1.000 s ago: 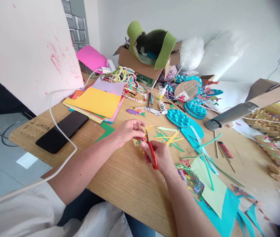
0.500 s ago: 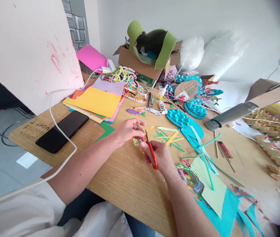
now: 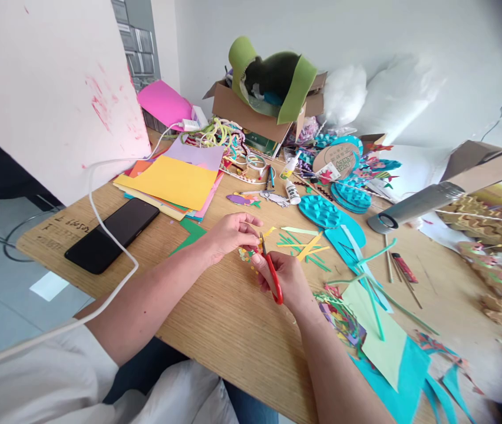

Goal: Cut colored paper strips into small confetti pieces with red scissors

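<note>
My right hand (image 3: 283, 275) grips red-handled scissors (image 3: 274, 277), the thumb and fingers in the handles. Their dark blades point up and away, right beside the fingertips of my left hand (image 3: 233, 235). Those fingertips are pinched together at a narrow yellow paper strip (image 3: 269, 232), whose end shows just beyond the blades. Under both hands lies a small heap of coloured paper bits (image 3: 246, 254), partly hidden. Thin green paper strips (image 3: 293, 241) and yellow strips (image 3: 310, 247) are scattered to the right of the scissors.
Stacked coloured paper (image 3: 175, 179) and a black phone (image 3: 112, 235) lie left, with a white cable (image 3: 101, 221) crossing over my left arm. Glue bottles (image 3: 292, 192), paper fish (image 3: 242, 200), blue egg-carton pieces (image 3: 319, 211) and a metal flask (image 3: 414, 206) are beyond and to the right.
Both hands keep nearly the same place. The scissor tips look slightly farther apart than before.
</note>
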`<state>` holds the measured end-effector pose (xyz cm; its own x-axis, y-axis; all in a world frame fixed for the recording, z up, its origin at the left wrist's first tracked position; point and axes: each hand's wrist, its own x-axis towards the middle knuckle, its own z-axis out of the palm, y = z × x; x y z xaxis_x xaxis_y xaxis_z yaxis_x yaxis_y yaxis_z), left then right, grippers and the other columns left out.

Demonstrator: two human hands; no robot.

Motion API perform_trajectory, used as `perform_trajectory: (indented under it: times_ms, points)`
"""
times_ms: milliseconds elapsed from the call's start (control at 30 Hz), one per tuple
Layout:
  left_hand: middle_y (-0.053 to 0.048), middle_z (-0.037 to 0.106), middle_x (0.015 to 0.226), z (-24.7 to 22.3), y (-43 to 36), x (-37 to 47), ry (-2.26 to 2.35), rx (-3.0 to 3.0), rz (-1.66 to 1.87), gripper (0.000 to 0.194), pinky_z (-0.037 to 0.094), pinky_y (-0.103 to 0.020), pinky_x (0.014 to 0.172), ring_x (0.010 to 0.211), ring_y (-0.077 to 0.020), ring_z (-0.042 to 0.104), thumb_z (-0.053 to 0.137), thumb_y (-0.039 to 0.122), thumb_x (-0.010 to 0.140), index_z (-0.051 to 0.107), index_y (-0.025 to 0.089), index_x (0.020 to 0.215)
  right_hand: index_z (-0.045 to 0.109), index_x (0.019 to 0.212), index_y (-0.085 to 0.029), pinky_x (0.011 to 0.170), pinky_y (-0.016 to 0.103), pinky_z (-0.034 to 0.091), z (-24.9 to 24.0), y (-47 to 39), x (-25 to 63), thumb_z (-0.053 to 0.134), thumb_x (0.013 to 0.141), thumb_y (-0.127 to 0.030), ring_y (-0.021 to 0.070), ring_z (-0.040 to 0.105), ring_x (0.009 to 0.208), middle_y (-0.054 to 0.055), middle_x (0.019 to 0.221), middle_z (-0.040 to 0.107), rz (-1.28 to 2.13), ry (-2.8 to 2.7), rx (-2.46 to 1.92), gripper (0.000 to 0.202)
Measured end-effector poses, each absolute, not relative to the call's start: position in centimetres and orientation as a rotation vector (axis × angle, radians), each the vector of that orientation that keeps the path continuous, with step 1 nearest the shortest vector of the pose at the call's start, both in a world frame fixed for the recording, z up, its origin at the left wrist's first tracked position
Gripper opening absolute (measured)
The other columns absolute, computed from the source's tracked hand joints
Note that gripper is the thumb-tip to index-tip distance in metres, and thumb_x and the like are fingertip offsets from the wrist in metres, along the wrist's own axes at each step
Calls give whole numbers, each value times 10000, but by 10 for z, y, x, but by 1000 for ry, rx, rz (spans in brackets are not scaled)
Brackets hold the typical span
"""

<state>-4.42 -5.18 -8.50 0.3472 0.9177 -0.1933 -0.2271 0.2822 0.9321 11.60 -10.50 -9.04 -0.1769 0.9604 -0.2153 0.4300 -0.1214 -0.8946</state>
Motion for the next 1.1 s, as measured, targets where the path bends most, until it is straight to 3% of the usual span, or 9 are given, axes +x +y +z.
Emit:
perform_trajectory:
  times_ms: [1100]
  points:
    - [2,647,654,-83,-55,-43,859,931,912,340,474,-244,615,594,-106,617,684,21,647,591,101,965,486,574,-196,373,218,370,-89,-105,116,643,717,-674,137,537,365,11,459,586,1260,-1614,-1551,523]
